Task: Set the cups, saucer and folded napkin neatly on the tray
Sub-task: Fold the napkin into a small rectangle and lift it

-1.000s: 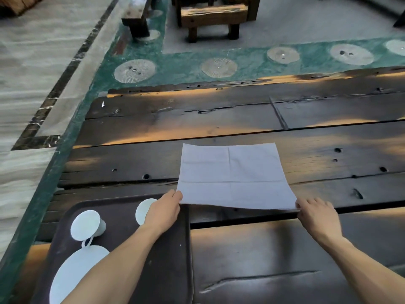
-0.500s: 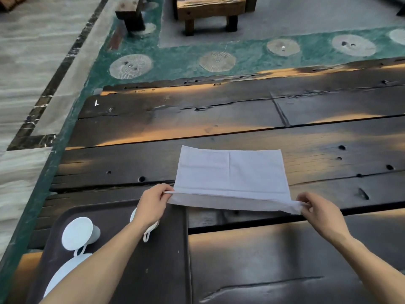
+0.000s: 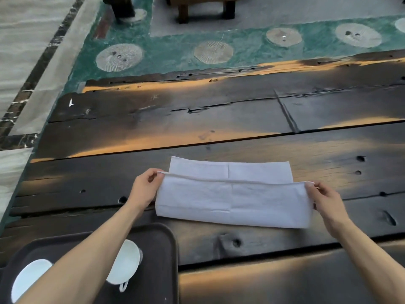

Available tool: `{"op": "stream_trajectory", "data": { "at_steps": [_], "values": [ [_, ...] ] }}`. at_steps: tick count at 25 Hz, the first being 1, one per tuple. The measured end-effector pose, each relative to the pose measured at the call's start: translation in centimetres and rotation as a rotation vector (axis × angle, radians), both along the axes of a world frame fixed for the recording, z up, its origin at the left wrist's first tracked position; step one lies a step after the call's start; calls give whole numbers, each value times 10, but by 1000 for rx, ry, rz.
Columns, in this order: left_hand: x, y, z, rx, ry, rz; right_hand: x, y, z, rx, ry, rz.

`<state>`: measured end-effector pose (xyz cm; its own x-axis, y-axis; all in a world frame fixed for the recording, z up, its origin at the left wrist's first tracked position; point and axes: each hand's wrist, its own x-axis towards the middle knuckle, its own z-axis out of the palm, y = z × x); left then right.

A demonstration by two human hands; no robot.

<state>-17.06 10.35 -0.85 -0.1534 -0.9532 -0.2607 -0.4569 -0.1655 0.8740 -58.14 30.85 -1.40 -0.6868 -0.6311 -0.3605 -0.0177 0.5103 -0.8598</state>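
White napkin (image 3: 232, 200), corners pinched, left hand (image 3: 145, 189), right hand (image 3: 326, 199)

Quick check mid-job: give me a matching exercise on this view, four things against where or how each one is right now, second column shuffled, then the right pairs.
Things:
1. napkin
2. teacup
3. left hand
4. right hand

States:
A. lying on the dark tray, partly hidden under a forearm
B. pinching the right corner of the lifted edge
C. half folded on the wooden table, near edge carried over toward the far edge
D. pinching the left corner of the lifted edge

Pairs: 1-C, 2-A, 3-D, 4-B
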Motion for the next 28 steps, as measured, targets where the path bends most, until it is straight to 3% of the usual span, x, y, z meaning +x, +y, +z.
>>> {"op": "stream_trajectory", "data": {
  "at_steps": [6,14,28],
  "values": [
    [-34,-30,-45,66,41,113,2,-50,-28,28,225,-62],
    [-49,-58,-81,-111,-324,35,-15,-79,-60,294,578,74],
    [-54,-72,-95,-421,-764,-59,-23,-94,-78,401,796,96]
  ]
}}
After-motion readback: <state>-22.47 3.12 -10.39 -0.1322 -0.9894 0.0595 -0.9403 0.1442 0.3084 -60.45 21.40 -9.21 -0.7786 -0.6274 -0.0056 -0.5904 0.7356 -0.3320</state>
